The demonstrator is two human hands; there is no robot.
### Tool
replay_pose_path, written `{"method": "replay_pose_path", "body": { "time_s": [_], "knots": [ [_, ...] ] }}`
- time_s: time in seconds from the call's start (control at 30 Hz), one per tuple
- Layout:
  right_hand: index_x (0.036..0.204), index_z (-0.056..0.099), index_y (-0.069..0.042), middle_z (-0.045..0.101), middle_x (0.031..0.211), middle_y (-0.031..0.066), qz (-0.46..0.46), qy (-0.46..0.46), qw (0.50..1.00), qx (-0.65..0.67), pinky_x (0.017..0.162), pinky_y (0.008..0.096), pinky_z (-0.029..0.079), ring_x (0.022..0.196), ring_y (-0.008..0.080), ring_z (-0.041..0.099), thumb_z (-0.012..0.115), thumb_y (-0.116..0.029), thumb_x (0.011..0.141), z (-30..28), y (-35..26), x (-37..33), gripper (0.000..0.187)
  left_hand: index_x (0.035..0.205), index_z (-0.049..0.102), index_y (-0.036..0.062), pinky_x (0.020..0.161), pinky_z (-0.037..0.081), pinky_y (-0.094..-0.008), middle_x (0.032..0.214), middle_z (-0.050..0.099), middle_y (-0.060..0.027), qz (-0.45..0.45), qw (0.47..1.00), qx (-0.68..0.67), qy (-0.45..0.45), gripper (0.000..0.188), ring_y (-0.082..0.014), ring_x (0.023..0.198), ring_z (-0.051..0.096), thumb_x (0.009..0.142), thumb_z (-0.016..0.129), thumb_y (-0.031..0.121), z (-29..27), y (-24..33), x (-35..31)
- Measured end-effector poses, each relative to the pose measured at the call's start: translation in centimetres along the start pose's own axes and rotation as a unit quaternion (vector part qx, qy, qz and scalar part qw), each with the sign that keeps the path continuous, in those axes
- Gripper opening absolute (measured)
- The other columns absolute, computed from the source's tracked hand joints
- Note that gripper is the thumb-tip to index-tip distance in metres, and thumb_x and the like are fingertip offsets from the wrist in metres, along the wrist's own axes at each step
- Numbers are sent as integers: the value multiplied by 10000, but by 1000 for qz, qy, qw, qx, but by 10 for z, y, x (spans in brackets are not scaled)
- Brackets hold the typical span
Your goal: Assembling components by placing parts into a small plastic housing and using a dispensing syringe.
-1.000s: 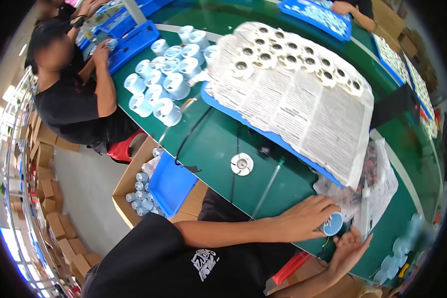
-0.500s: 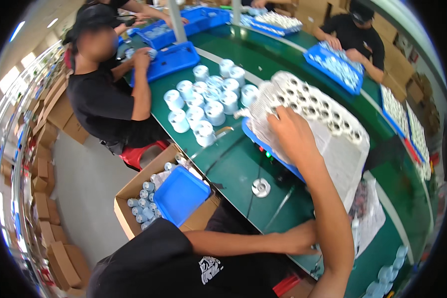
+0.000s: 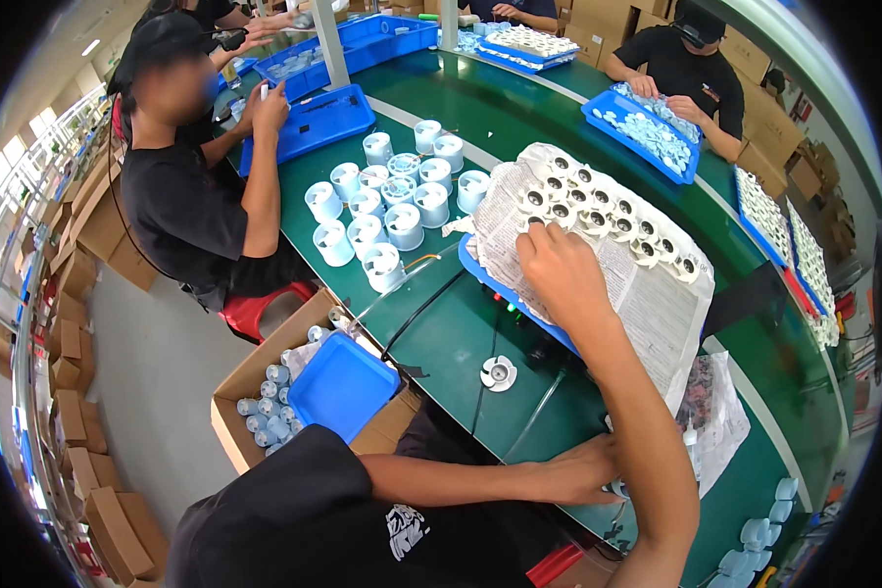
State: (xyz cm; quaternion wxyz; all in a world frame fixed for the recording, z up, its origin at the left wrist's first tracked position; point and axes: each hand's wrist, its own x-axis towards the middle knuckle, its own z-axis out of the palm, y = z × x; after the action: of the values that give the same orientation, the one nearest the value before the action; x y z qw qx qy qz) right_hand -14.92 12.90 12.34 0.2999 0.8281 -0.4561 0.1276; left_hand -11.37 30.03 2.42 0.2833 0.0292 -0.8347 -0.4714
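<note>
In the head view, the right hand [image 3: 557, 260] is at about two o'clock, over newspaper [image 3: 647, 314] on a blue tray [image 3: 475, 263]. Its fingers are bent down at the near-left end of the white round parts [image 3: 622, 225]; whether they pinch one cannot be told. These parts stand close together, so a sideways pull could push the neighbours, and a fingertip catching the loose paper could drag the whole group. At five o'clock, a single white disc [image 3: 498, 373] lies on the tabletop [image 3: 431, 358] by a thin dark cable [image 3: 477, 412]; a tug on this cable could shift it.

Farther out at five o'clock, the left hand [image 3: 588, 470] is partly covered by the right forearm [image 3: 647, 412]. Something pale blue [image 3: 616, 487] shows there, but its grip is hidden. Dark objects beneath the tray's edge are unclear.
</note>
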Motion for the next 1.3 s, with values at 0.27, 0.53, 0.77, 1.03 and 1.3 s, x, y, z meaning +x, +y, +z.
{"method": "replay_pose_path", "body": {
  "time_s": [0.27,0.53,0.77,1.03,1.3],
  "knots": [
    [774,633,-48,586,791,59,-38,-29,998,-32,669,292,493,801,186,604,615,-62,726,2,5,7,53,1309,398,-64,1065,340,-444,1317,431,-229,0,999,33,-3,739,-390,1253,398,720,756,202,-2,-1,2],
    [752,574,-48,560,787,71,10,25,999,35,648,315,495,774,211,596,596,-63,720,-21,4,-7,42,1302,395,-65,1049,343,-454,1304,429,-238,-28,999,19,-31,731,-393,1229,412,729,754,214,-2,5,-3],
    [925,672,18,596,791,115,174,189,960,113,534,334,494,665,261,606,684,47,707,-90,-27,-119,220,1199,476,-39,991,367,-436,1215,482,-249,-93,990,-94,-45,455,-379,1177,444,805,621,136,-2,11,4],
    [941,676,27,625,959,161,212,149,962,82,624,322,534,823,290,650,713,37,647,-116,-84,-235,296,1167,539,48,892,453,-405,1121,561,-143,-49,997,59,-6,406,-336,1084,534,783,633,136,-4,0,7],
    [920,688,-12,632,910,115,241,131,961,21,600,289,491,786,228,634,669,-47,717,-124,-99,-266,207,1226,510,64,934,419,-414,1170,519,-123,-63,996,47,-52,533,-334,1101,497,727,696,83,-5,8,10]
  ]
}}
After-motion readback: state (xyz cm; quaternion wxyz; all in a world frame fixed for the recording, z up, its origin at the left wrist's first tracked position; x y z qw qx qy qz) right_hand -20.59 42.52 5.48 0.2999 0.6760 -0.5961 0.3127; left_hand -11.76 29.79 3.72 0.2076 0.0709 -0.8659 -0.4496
